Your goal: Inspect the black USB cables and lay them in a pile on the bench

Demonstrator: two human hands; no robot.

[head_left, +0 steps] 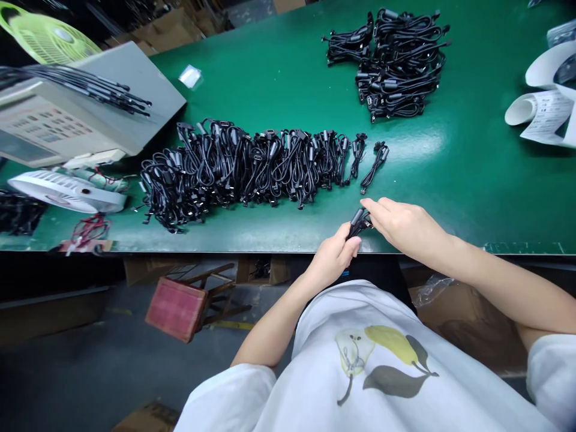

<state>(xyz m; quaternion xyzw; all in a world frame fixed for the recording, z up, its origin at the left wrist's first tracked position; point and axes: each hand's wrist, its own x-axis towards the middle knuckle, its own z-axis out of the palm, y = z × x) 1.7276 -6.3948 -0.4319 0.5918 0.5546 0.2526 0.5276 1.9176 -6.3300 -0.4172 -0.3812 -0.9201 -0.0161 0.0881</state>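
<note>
A coiled black cable [357,221] is held near the table's front edge. My left hand [336,251] is closed around its lower end, thumb on top. At the cable's upper right, my right hand [396,222] has its fingers pressed together on it; its fingertips are partly hidden. Just beyond my hands lies a single bundled cable [375,167], and another bundled cable [357,156] is beside it. To the left of these stretches a long row of bundled black cables [252,165], packed side by side with grey cylinders and connectors showing.
More cable bundles [400,63] are piled at the back of the green table [279,78]. On the left stand a grey-beige machine [130,90], a white fan [67,191] and a green fan [54,33]. Curled paper [546,111] lies far right. A red-topped stool [176,308] is below.
</note>
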